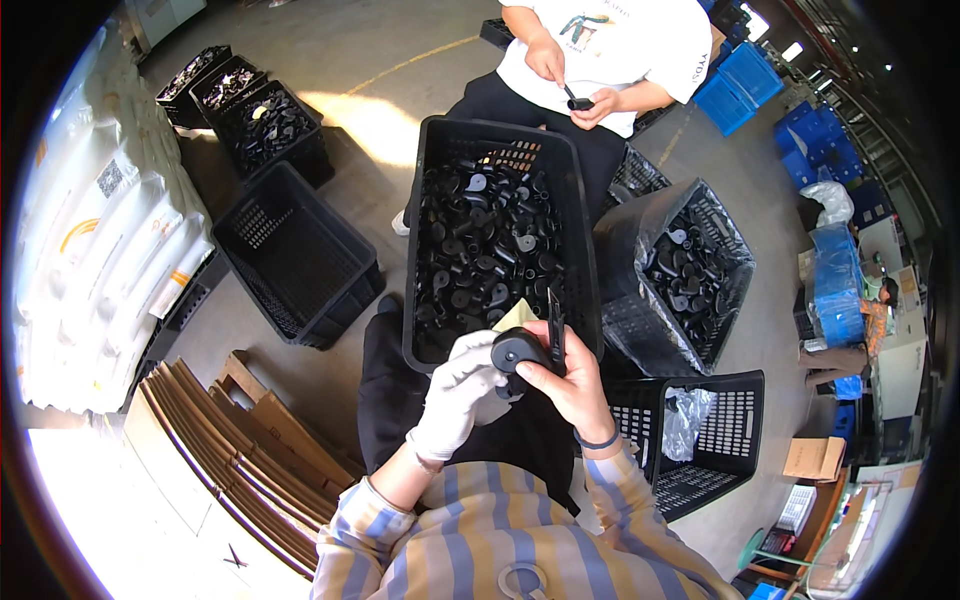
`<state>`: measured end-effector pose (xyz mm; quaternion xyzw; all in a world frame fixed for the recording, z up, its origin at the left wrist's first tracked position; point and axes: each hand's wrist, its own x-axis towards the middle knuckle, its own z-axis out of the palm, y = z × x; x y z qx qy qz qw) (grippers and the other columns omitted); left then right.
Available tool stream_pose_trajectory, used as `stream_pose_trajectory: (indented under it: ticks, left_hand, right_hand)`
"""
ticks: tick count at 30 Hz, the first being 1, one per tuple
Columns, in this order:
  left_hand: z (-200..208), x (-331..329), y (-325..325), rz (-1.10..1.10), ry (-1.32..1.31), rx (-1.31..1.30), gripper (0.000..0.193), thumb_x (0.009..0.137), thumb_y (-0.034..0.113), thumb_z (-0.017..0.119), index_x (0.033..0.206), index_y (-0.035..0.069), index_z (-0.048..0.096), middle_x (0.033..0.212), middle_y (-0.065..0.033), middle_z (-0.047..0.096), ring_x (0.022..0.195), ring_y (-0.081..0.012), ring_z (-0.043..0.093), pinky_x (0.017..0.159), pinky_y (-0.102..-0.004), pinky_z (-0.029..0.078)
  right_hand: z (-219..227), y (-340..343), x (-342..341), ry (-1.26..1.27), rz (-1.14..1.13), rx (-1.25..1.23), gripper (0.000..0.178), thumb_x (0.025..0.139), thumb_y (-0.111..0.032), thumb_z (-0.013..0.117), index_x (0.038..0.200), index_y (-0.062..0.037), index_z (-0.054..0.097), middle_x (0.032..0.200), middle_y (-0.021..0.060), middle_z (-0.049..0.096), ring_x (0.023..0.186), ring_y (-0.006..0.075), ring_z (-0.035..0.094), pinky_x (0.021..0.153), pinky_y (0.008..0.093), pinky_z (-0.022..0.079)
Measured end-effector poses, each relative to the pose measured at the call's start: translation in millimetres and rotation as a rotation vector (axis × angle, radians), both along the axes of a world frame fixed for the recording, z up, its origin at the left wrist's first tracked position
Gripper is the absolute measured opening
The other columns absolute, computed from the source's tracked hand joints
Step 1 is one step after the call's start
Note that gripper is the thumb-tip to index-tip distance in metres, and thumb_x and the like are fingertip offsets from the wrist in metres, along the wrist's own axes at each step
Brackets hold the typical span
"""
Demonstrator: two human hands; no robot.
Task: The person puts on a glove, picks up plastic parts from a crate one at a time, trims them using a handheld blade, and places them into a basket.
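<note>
Head cam: gloved left hand (pixel 455 395) & bare right hand (pixel 570 380) grip round black plastic part (pixel 515 352).

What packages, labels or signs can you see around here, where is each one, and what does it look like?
White sacks: stacked at far left, bulging, with a dark square label and orange-yellow markings.
Flattened cardboard: lower left on the floor, brown sheets stacked edge-on.
Cardboard box: lower right on the floor, small, brown.
Clear plastic bag: crumpled in the black crate at right.
Blue wrapped bundle: far right, blocky, in blue plastic.
No screens visible.
</note>
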<state>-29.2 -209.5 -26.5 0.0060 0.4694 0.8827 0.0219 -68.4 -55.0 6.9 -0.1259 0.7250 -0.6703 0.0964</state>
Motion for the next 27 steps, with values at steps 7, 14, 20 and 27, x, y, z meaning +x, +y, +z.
stream_pose_trajectory:
  ticks: [7,14,20,27]
  left_hand:
    - [-3,3,2,-0.09,-0.113,0.246,0.023,0.08,0.003,0.058,0.102,-0.001,0.061,0.114,-0.0045,0.046,0.098,-0.0132,0.049,0.083,-0.0256,0.041]
    - [-4,3,0,-0.055,-0.201,0.266,0.022,0.084,0.008,0.055,0.102,-0.004,0.058,0.105,-0.0077,0.054,0.086,-0.0144,0.056,0.079,-0.0264,0.045]
    - [2,-7,-19,-0.459,-0.314,0.226,0.049,0.094,0.042,0.033,0.103,-0.002,0.051,0.081,-0.0122,0.061,0.061,-0.0153,0.06,0.055,-0.023,0.048]
    - [1,-9,-10,-0.688,-0.255,0.457,0.046,0.092,0.04,0.038,0.106,-0.002,0.051,0.081,-0.0104,0.059,0.059,-0.0132,0.055,0.051,-0.0219,0.043]
  right_hand:
    - [3,4,-1,0.051,0.044,0.071,0.039,0.075,-0.007,0.069,0.11,0.0006,0.054,0.098,0.0061,0.061,0.092,0.0105,0.056,0.082,0.0244,0.043]
    - [11,2,-6,0.022,0.1,0.148,0.037,0.075,-0.009,0.07,0.107,0.0019,0.055,0.093,0.0059,0.062,0.085,0.0094,0.057,0.077,0.0241,0.045]
    - [24,11,-21,0.043,0.404,0.244,0.031,0.074,-0.015,0.072,0.094,0.0022,0.056,0.089,0.0085,0.065,0.079,0.0114,0.061,0.069,0.0251,0.048]
    - [17,-5,-25,0.431,0.141,0.386,0.024,0.075,-0.018,0.07,0.081,0.0003,0.056,0.071,0.007,0.062,0.064,0.0146,0.063,0.056,0.0242,0.048]
